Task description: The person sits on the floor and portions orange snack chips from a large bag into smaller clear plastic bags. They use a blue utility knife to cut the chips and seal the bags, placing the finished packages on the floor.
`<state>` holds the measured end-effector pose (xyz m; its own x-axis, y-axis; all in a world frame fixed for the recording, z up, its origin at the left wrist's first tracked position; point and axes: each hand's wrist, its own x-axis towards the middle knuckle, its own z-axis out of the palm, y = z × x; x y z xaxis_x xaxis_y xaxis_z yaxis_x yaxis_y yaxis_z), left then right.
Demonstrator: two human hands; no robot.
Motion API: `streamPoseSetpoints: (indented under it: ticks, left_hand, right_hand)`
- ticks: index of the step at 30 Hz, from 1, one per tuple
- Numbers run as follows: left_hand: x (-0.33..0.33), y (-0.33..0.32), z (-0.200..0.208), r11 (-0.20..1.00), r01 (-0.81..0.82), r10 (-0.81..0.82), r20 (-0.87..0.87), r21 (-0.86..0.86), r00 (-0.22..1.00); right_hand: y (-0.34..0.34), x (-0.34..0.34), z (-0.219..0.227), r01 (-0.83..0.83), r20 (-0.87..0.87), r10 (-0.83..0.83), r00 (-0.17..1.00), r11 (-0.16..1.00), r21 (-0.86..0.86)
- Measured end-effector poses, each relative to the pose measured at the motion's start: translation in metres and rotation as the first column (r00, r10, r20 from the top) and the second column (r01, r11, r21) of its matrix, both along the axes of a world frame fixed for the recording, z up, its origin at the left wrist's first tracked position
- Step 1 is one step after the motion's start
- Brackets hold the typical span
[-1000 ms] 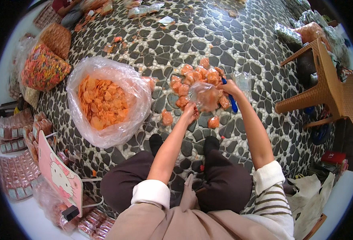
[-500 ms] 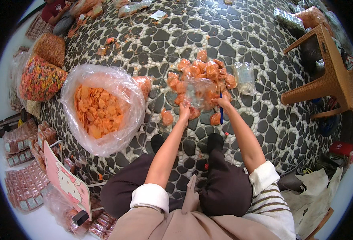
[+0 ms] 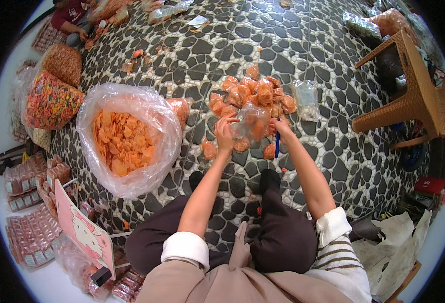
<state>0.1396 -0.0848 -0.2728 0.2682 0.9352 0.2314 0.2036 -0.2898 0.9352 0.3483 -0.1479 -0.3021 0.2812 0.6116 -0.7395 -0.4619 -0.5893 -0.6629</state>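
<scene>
Between my hands hangs a thin clear plastic bag (image 3: 253,122), puffed out in the middle and blurred. My left hand (image 3: 224,132) curls its fingers at the bag's left edge. My right hand (image 3: 281,127) is closed at the right edge, also holding a slim blue stick-like tool (image 3: 277,145) that points down toward me. Just beyond, and partly behind the bag, lies a pile of small clear packets of orange chips (image 3: 253,92). Single packets lie nearer, one packet (image 3: 209,149) by my left wrist and another packet (image 3: 269,151) beside the blue tool.
A large open plastic sack (image 3: 126,189) of loose orange chips stands at left. Right of the pile lies a clear pack (image 3: 307,100). A brown plastic stool (image 3: 404,86) lies tipped at right. A pink folding table (image 3: 84,227) leans at lower left. Another person (image 3: 71,20) sits far left.
My left hand has shifted slightly left and away from me, its fingers lifting at the bag's edge. The bag has puffed and changed shape. My right hand stays nearly in place.
</scene>
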Motion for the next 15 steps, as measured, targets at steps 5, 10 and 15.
streamPoseSetpoints:
  ticks: [5,10,15]
  left_hand:
    - [0.01,0.018,0.012,0.856,0.387,-0.274,0.336,-0.341,0.901]
    - [0.027,0.002,0.006,0.869,0.45,-0.494,-0.307,-0.207,0.813]
    - [0.029,-0.019,0.001,0.831,0.519,-0.536,-0.535,-0.199,0.653]
  right_hand:
    - [0.009,0.011,0.025,-0.002,-0.016,0.001,1.0,0.995,-0.098]
    - [0.01,0.008,0.016,-0.269,0.278,0.335,0.9,0.93,-0.249]
    - [-0.007,-0.001,-0.002,-0.247,0.317,0.301,0.899,0.948,-0.2]
